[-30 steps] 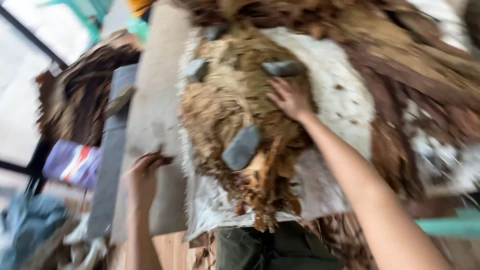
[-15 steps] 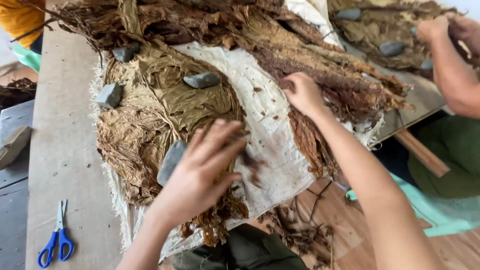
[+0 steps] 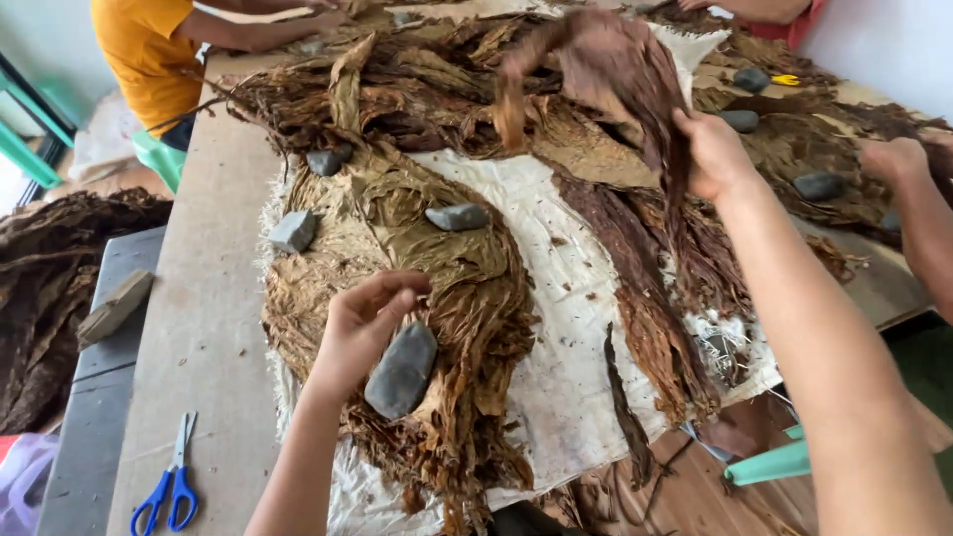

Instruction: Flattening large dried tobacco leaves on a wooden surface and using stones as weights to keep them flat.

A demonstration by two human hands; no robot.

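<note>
My right hand (image 3: 717, 151) is raised over the table and grips a large dark brown dried leaf (image 3: 615, 74) that hangs and blurs in the air. My left hand (image 3: 359, 323) hovers with curled fingers just above a light brown pile of dried leaves (image 3: 437, 288), right beside a grey stone (image 3: 401, 369) lying on that pile. It holds nothing. The pile rests on a white woven sheet (image 3: 566, 298). Two more grey stones (image 3: 457, 216) (image 3: 293, 231) weigh down the same pile.
Blue-handled scissors (image 3: 169, 486) lie on the table (image 3: 204, 328) at lower left. A strip of dark leaves (image 3: 655, 308) lies right of the sheet. Another person's arm (image 3: 913, 199) works at far right; a person in an orange shirt (image 3: 149, 50) sits at the top left.
My right hand rose from the dark leaves and lifted one up. My left hand drew back from above the stone toward the pile's left side. The view swung left.
</note>
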